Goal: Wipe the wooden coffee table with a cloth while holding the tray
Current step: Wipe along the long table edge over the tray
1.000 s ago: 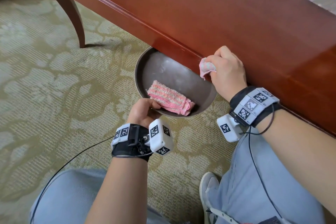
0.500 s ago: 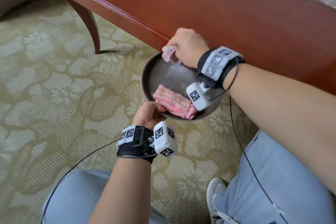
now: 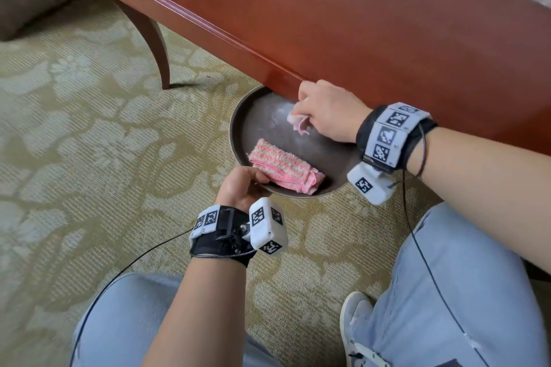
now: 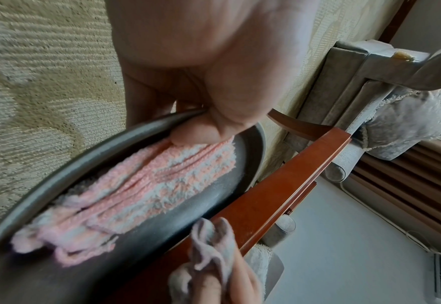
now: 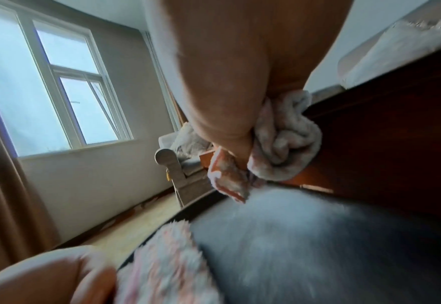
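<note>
Your right hand (image 3: 326,112) has its fingers curled tight around a bunched pink cloth (image 3: 298,124), which hangs just below the near edge of the wooden surface (image 3: 372,27) and over the far part of the tray (image 3: 238,116). From those fingers the surface lies up and away, and its long edge runs left to right past them, so the coming stroke probably has to follow that edge; this hand is the nearer one to the wood. Your left hand (image 3: 243,186) grips the tray's near rim, thumb on top pressing a corner of the folded striped cloth (image 3: 283,170) that lies in the tray. The tray is round, dark and shallow, held tucked partly under the surface edge. The wood is glossy red-brown, with faint pale smears on top.
</note>
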`<state>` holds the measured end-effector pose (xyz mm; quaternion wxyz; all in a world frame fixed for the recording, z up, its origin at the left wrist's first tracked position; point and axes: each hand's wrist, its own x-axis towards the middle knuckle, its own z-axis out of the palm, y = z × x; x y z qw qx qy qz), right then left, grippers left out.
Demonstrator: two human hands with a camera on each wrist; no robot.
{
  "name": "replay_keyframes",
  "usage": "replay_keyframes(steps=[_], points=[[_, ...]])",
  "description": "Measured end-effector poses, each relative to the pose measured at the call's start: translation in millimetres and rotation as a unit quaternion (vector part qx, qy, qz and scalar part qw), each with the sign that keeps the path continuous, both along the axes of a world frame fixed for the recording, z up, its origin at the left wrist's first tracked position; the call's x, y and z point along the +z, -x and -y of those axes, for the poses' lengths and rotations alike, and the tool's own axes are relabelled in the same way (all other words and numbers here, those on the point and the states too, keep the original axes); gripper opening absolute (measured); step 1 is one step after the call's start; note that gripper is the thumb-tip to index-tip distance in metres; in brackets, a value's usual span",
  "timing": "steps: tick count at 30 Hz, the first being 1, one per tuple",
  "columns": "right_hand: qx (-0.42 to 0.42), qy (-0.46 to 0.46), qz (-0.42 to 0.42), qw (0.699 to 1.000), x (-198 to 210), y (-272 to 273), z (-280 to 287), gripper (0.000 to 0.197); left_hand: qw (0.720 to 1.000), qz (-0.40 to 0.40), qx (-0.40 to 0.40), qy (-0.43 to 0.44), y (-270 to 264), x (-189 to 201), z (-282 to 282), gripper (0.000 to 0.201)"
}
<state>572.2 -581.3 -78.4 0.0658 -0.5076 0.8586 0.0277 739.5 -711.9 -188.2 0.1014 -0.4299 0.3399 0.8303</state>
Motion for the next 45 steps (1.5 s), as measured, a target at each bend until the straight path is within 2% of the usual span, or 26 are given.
replay_keyframes(steps=[3,5,8,11,12,15,17,19,20,22,24,25,26,28,29,30,32,33,34,35,36,38,39,42,45], points=[[-0.046,0.146,-0.023,0.988,19,13,12,0.035,1.000,0.000,0.009,-0.001,0,-1,0,0.030],[-0.087,0.161,-0.027,0.983,31,20,27,0.037,1.000,-0.004,0.005,-0.002,0,-2,0,0.035],[-0.128,0.068,0.024,0.989,37,13,47,0.040,1.000,-0.008,0.009,-0.010,0,-2,1,0.035],[-0.050,-0.104,-0.021,0.993,23,4,48,0.014,1.000,-0.008,0.012,-0.011,0,-2,-1,0.029],[-0.020,-0.131,-0.043,0.990,22,5,42,0.011,1.000,-0.006,0.010,-0.011,-1,-2,-2,0.028],[0.055,-0.073,-0.097,0.991,31,15,31,0.006,1.000,-0.009,0.006,-0.010,-1,1,-3,0.024],[0.009,-0.009,-0.082,0.997,38,21,37,0.010,1.000,-0.005,0.002,-0.010,-1,1,-4,0.024],[-0.049,0.020,-0.049,0.997,37,20,42,0.034,1.000,-0.005,-0.003,-0.004,0,0,-3,0.026],[-0.065,0.004,-0.041,0.997,34,13,40,0.033,1.000,-0.005,-0.001,-0.005,1,0,-3,0.027],[-0.069,-0.047,-0.013,0.996,23,0,30,0.005,1.000,0.000,0.003,-0.015,1,-1,-4,0.028],[-0.050,-0.092,-0.008,0.994,15,-6,14,0.005,1.000,0.000,0.011,-0.014,2,1,-7,0.028],[-0.048,-0.073,-0.001,0.996,15,-7,5,0.007,1.000,0.004,0.016,-0.017,3,0,-10,0.030],[-0.053,-0.030,0.013,0.998,18,-5,-5,0.018,1.000,0.011,0.016,-0.016,4,-2,-12,0.032],[-0.113,0.106,0.052,0.987,31,-2,-22,0.038,1.000,0.021,0.006,-0.004,9,0,-17,0.029],[-0.161,0.194,0.089,0.964,38,0,-30,0.040,1.000,0.024,0.004,-0.002,10,1,-18,0.027],[-0.219,0.291,0.145,0.920,45,1,-40,0.036,1.000,0.027,0.004,-0.003,12,4,-21,0.025],[-0.346,0.439,0.265,0.786,54,6,-62,0.023,1.000,0.029,0.003,-0.009,16,12,-26,0.025],[-0.402,0.485,0.301,0.716,55,11,-77,0.020,0.999,0.029,0.009,-0.016,16,15,-28,0.025],[-0.446,0.511,0.303,0.670,54,17,-94,0.018,0.999,0.028,0.017,-0.025,17,17,-29,0.026],[-0.483,0.516,0.277,0.652,50,24,-110,0.016,0.999,0.027,0.020,-0.028,18,19,-30,0.027],[-0.511,0.491,0.224,0.669,46,29,-127,0.015,0.999,0.023,0.020,-0.031,18,20,-31,0.027],[-0.534,0.399,0.102,0.738,36,35,-155,0.014,0.999,0.013,0.010,-0.031,20,21,-33,0.028],[-0.540,0.362,0.073,0.756,33,35,-163,0.015,0.999,0.014,0.007,-0.029,21,21,-33,0.029],[-0.555,0.249,0.038,0.793,26,35,-167,0.029,1.000,0.009,0.008,-0.027,23,27,-35,0.028],[-0.555,0.142,-0.014,0.819,20,36,-156,0.025,1.000,0.008,0.013,-0.025,25,26,-32,0.027]])
